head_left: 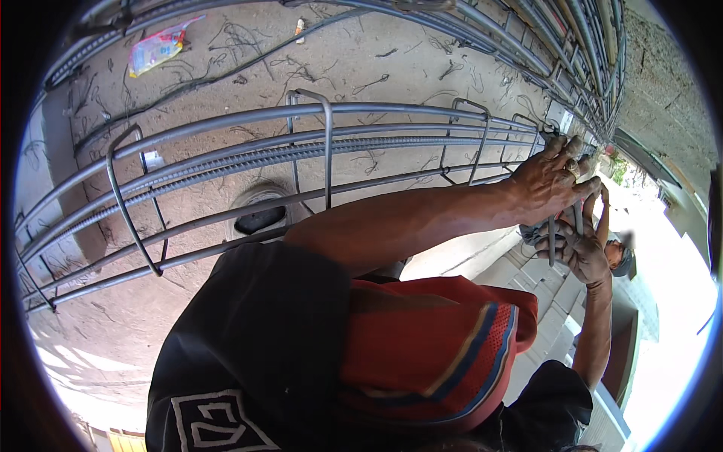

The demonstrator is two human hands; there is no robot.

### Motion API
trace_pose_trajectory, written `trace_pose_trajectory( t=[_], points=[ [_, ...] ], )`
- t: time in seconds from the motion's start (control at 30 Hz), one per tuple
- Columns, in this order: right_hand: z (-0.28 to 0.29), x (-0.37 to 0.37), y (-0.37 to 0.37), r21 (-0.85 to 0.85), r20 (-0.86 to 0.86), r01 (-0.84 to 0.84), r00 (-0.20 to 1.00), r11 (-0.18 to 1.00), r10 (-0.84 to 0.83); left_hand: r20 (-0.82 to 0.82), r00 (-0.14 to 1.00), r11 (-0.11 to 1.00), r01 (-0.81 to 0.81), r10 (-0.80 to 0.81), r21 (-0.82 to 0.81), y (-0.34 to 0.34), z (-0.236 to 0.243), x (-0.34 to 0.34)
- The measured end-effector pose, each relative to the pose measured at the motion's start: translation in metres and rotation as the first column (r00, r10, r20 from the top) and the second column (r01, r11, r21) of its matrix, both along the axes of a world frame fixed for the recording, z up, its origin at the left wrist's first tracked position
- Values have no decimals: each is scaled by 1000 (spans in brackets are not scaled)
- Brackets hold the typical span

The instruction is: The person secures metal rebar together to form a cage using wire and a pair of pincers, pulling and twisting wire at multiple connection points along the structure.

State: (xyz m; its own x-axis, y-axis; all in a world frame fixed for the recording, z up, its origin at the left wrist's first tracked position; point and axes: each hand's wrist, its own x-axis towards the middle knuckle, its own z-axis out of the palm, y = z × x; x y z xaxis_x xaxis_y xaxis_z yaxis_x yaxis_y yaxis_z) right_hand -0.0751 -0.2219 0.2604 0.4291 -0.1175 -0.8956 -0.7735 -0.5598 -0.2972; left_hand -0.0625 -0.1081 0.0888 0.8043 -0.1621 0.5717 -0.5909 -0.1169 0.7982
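Stirrups (329, 154) stand around your rebar cage (407, 108) | right end seemingly unfinished | left hand (551, 176), right hand (586, 255): grip unclear, can't tell (partly hidden)

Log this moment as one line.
left hand: near rebar cage right end, contact unclear | right hand: at grey metal rods, grip unclear | beyond cage: plastic wrapper on ground

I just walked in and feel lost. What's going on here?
The person's left hand, fingers bent, is by the right part of a rebar cage. Just below it, the right hand is at short grey metal bars; whether tool handles or stirrup legs, I can't tell. Another person is beyond.
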Motion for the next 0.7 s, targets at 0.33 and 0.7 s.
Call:
trace_pose_trajectory(
  t=[0.33, 0.7],
  points=[
    [-42, -67, -29, -624, 555, -146, 610, 768, 566, -415, 889, 591, 234, 191, 772, 107, -27, 25],
    [-55, -30, -25, -611, 341, -604, 382, 511, 859, -385, 891, 568, 193, 239, 800, 111, -44, 10]
  ],
)
